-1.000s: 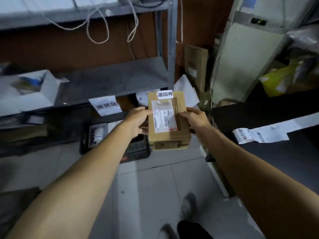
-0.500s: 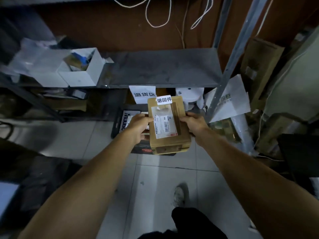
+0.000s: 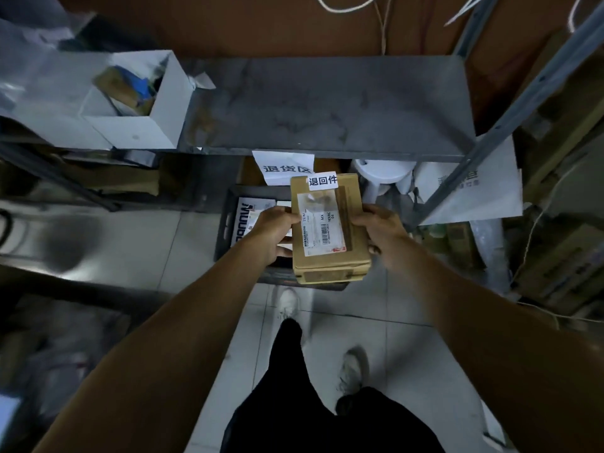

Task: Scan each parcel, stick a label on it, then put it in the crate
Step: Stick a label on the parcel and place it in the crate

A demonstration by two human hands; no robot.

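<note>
the left hand [image 3: 273, 232] reaches forward from 7 o'clock, forearm straight, fingers curled onto the left edge of the parcel [image 3: 330, 228]. the parcel sits between both hands, tilted, a white label [image 3: 323, 181] at its 12 o'clock end, held above the dark crate [image 3: 228, 223] on the floor. the right hand [image 3: 380, 230] comes from 5 o'clock, gripping the parcel's right edge.

A grey metal shelf [image 3: 327, 106] is carrying an open white box [image 3: 143, 103] at its left end. Beneath it, pale floor tiles [image 3: 137, 246] are bearing a dark crate [image 3: 225, 230], a white stool [image 3: 382, 178] and stacked cardboard cartons [image 3: 562, 266].
</note>
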